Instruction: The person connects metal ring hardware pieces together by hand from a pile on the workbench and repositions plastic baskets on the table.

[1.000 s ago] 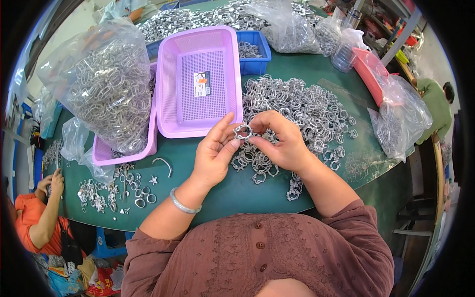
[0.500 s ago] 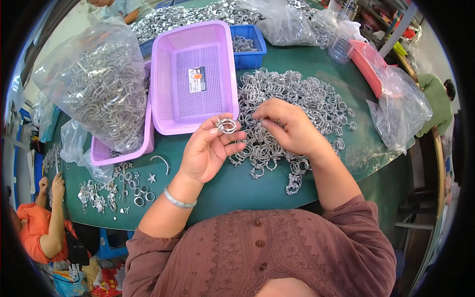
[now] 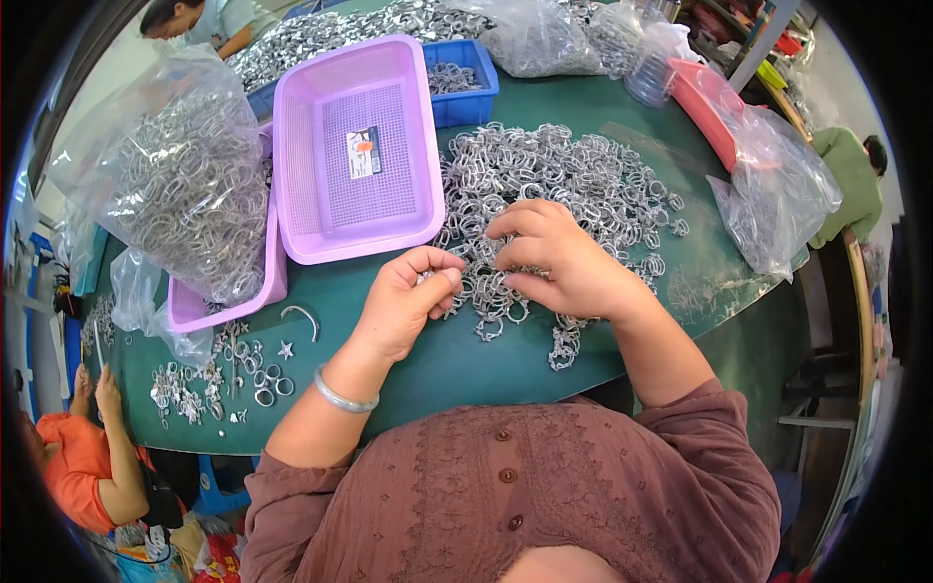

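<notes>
The left hand (image 3: 406,299) is curled, its thumb pressed to the bent forefinger; a glint of grey metal at the pinch is probably a ring (image 3: 425,277), though the fingers hide most of it. The right hand (image 3: 564,262) is arched over the near edge of the ring pile (image 3: 603,185), its fingers curved and apart; whether the tips touch a ring I cannot tell.

The step in hand looks like handling rings singly, one kept left while the right works at the heap. Taking one from such a tangle would call for a narrow fingertip pinch and a gentle lift.

Farther out on the green table (image 3: 466,364), a purple basket (image 3: 369,209) stands beside the pile, with a blue bin (image 3: 466,110) behind it and a clear bag of rings (image 3: 185,185) to its left.

Half a second ago the left fingers were spread, with the ring in plain sight; now they have folded over. The right fingers, then bunched together, have spread.
</notes>
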Motion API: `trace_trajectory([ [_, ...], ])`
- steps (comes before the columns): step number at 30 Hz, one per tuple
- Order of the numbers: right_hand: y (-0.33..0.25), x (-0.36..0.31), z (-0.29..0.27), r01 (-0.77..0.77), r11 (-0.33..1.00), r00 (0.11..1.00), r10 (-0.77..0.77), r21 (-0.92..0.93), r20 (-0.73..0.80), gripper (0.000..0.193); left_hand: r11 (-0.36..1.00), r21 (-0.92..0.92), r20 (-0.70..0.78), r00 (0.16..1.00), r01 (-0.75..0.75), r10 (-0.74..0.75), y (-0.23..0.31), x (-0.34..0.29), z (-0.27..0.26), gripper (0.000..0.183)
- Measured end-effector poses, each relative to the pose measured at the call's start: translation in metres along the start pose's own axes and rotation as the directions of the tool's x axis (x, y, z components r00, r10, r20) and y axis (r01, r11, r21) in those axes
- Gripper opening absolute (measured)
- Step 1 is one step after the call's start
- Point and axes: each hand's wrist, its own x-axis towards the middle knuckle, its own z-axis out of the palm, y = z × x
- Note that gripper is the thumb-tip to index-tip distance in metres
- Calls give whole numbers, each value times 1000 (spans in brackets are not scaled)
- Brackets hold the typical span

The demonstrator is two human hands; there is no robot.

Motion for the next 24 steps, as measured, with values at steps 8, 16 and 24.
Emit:
trace_trajectory([
  [8,-7,7,1,-193,844,969,244,500,-38,16,986,79,53,988,-148,144,4,-5,18,17],
  [16,-11,12,11,-94,797,965,220,596,-142,41,960,-108,0,966,-257,258,-11,-1,6,16],
  [24,-9,11,20,-166,769,945,303,617,-122,25,954,-249,-16,986,-167,168,-10,-2,9,18],
])
